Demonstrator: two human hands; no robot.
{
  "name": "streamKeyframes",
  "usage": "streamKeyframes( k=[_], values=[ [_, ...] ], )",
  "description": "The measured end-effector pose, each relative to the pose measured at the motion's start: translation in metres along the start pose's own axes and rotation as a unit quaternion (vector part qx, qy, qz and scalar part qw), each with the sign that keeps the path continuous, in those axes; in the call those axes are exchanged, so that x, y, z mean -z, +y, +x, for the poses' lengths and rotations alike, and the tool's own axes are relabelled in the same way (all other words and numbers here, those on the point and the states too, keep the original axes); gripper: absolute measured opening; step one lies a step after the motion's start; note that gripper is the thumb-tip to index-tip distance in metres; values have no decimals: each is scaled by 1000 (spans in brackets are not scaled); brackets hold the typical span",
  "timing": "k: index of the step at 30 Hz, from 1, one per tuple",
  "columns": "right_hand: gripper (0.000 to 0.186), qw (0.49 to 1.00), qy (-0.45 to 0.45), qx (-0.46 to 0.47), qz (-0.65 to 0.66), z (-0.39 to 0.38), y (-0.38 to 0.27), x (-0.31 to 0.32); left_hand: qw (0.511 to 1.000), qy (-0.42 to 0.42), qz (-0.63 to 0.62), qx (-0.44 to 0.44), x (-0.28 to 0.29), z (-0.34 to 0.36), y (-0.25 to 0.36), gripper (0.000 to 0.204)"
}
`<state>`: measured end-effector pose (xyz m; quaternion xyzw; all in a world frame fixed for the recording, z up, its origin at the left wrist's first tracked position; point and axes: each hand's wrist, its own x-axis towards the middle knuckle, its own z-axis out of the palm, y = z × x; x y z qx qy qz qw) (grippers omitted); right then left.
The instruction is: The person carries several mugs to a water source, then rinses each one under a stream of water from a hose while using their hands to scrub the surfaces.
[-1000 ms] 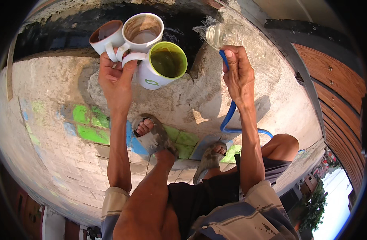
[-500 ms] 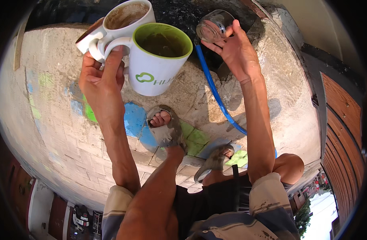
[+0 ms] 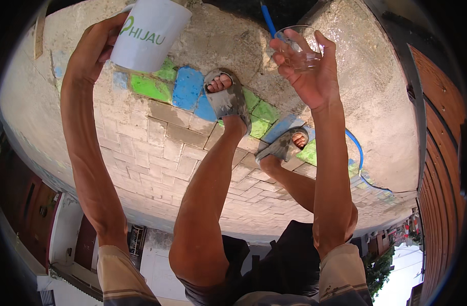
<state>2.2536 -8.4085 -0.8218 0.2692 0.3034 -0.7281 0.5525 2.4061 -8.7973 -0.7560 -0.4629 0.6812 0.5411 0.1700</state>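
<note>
My left hand (image 3: 93, 53) is closed at the handle side of a white mug (image 3: 157, 51) with green marking, near the top left edge. The mug's rim and most of its handle run out of view at the top. Any other mugs in that hand do not show. On the right, my right hand (image 3: 317, 79) grips a clear drinking glass (image 3: 310, 60), with its fingers curled round the side and seen through the glass. Both things are held in the air above the concrete.
Behind the glass a blue hose (image 3: 268, 21) comes down from a dark area at the top; another length of hose (image 3: 359, 148) lies on the right. My sandalled feet (image 3: 228, 97) rest by painted blue and green pavers (image 3: 188, 87). A brown slatted panel (image 3: 442, 168) stands at the right.
My left hand and the mug have moved up and left, and two other mugs have gone out of view. The glass has come lower and farther right, and the view has shifted.
</note>
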Motion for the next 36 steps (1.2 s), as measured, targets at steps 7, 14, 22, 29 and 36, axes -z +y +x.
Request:
streamKeyframes(
  k=[7,14,22,29,36],
  values=[
    [60,960,156,-54,-225,-125,4,-49,985,-37,90,141,116,-36,10,42],
    [61,831,406,-30,-381,-390,-30,15,928,-49,148,337,188,-131,-7,43],
    [78,700,541,-214,-414,-765,81,23,749,-238,255,563,241,-330,-87,47],
    [54,751,596,-165,-234,-981,291,64,750,-224,327,530,283,-485,-169,21],
    [41,732,677,36,68,-1119,518,125,802,-196,390,409,135,-631,-108,29]
  ],
)
